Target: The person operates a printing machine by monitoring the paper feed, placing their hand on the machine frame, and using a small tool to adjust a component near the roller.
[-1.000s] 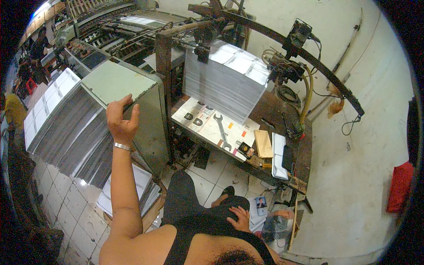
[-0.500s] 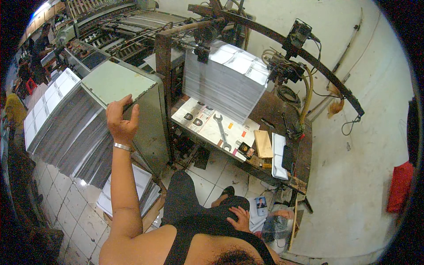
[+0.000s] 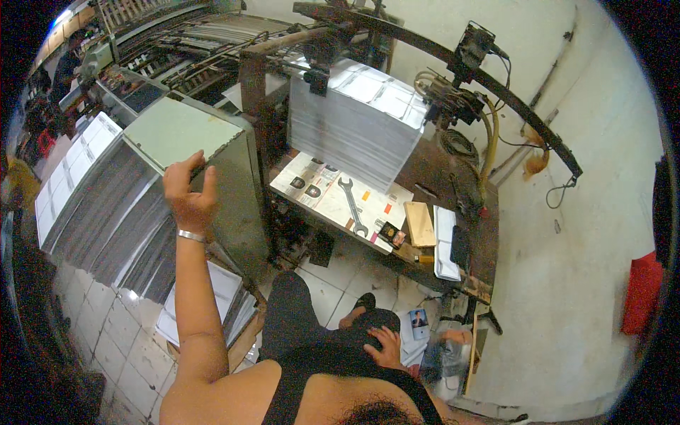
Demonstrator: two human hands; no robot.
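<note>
My left arm stretches forward, and my left hand point(image 3: 191, 193) rests at the near edge of a pale green metal cabinet top point(image 3: 185, 131). Its thumb and forefinger stand apart, with nothing between them. Just left of that hand rises a tall stack of printed sheets point(image 3: 106, 205). My right hand point(image 3: 386, 347) lies on my dark-trousered thigh, fingers spread and holding nothing. Ahead of my knees, a board holds an open-end wrench point(image 3: 353, 205) and a small dark packet point(image 3: 390, 234). Behind them a second tall paper stack point(image 3: 358, 127) stands within the machine frame.
A curved dark metal arm point(image 3: 520, 95) with hoses crosses above the bench. A tan block point(image 3: 420, 223), a white folded pad point(image 3: 445, 244) and a dark phone-like slab point(image 3: 460, 246) lie at the bench's right. More sheets point(image 3: 219, 290) lie low beside my left forearm. Another person point(image 3: 65, 71) is far left.
The whole view has shifted slightly. My left hand stays at the cabinet edge and my right hand stays on my thigh.
</note>
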